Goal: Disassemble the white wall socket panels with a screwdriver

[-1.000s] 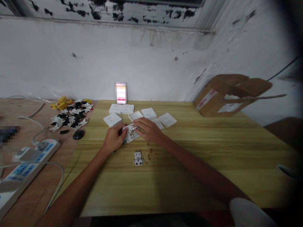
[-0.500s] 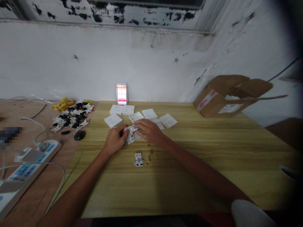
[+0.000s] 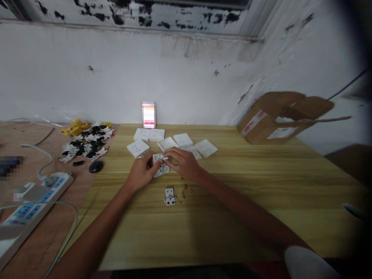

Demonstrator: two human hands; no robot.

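Both my hands meet over a white socket module [image 3: 161, 164] in the middle of the wooden table [image 3: 232, 201]. My left hand [image 3: 141, 173] grips its left side with curled fingers. My right hand [image 3: 183, 162] pinches its top right edge. A small white socket insert [image 3: 169, 196] lies loose on the table just in front of my hands. Several white socket faceplates [image 3: 157, 134] lie in a loose row behind my hands, the nearest [image 3: 138, 147] beside my left hand.
A pile of black, white and yellow small parts [image 3: 87, 141] lies at the left, with a dark oval object [image 3: 95, 166] near it. White power strips [image 3: 31, 201] with cables sit at far left. An open cardboard box [image 3: 279, 116] stands at the back right. A phone [image 3: 148, 114] leans on the wall.
The socket module between my hands has been turned and lifted slightly toward the wall; my fingers have shifted their hold on it. The rest has stayed in place.
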